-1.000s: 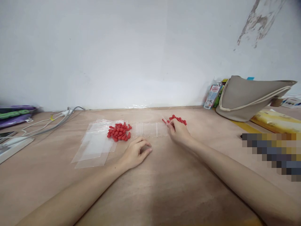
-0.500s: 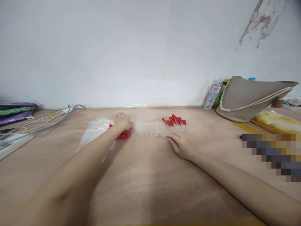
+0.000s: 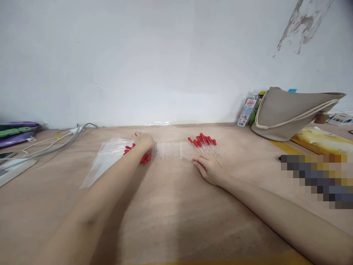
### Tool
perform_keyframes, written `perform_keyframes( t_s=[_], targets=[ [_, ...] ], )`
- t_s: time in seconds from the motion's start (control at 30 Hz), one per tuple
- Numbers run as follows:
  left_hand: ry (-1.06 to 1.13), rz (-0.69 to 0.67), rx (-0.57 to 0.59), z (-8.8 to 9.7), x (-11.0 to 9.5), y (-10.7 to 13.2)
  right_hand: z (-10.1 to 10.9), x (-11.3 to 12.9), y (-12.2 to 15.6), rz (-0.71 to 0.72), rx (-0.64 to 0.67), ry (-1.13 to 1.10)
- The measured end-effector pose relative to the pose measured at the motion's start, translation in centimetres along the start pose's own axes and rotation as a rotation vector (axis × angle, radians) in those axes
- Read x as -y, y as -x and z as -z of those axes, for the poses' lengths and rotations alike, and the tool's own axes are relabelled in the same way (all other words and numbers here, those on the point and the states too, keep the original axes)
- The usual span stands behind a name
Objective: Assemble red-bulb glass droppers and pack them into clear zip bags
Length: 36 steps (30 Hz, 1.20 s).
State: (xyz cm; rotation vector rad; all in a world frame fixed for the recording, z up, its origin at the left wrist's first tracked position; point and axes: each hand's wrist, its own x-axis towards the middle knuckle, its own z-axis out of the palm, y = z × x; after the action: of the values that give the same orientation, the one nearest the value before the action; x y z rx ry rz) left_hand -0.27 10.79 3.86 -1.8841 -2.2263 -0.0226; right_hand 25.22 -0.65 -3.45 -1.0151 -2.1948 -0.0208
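My left hand (image 3: 143, 141) is at the left end of a row of thin clear glass tubes (image 3: 168, 150), its fingers curled and partly hidden behind the hand. Beside and under it lie several red rubber bulbs (image 3: 145, 158). A flat clear plastic bag (image 3: 100, 162) lies to its left, partly covered by my forearm. My right hand (image 3: 209, 168) rests on the table with its fingers closed on a thin pale tube (image 3: 187, 158), whose far end reaches the right part of the row. Just behind that hand is a fanned pile of red-bulbed droppers (image 3: 204, 141).
On the right stand a grey bag (image 3: 289, 114) with a cord and a bottle (image 3: 246, 110), near a yellow packet (image 3: 320, 141). Cables (image 3: 63, 141) and a purple package (image 3: 18, 134) lie at the left. A white wall (image 3: 165, 62) closes off the back.
The view has shifted slightly. My left forearm now covers the small plastic strips that showed beside it. The right hand keeps its place with the thin tube.
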Motion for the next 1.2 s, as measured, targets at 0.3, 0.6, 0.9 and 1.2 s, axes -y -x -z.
perform_keyframes(
  t_s=[0.3,0.6,0.9,1.2],
  targets=[
    [0.362,-0.608,-0.242,1.4,-0.1,8.3,0.3,0.3,0.0,-0.068,-0.048,-0.081],
    [0.663,-0.906,-0.153,-2.5,0.2,14.0,-0.1,0.1,0.0,-0.013,-0.035,-0.117],
    [0.894,-0.77,-0.107,-2.6,-0.4,13.8,0.5,1.6,0.1,0.001,0.061,-0.146],
    [1.035,-0.709,0.015,-2.3,-0.5,14.2,0.2,2.3,0.1,0.006,0.039,-0.194]
  ],
)
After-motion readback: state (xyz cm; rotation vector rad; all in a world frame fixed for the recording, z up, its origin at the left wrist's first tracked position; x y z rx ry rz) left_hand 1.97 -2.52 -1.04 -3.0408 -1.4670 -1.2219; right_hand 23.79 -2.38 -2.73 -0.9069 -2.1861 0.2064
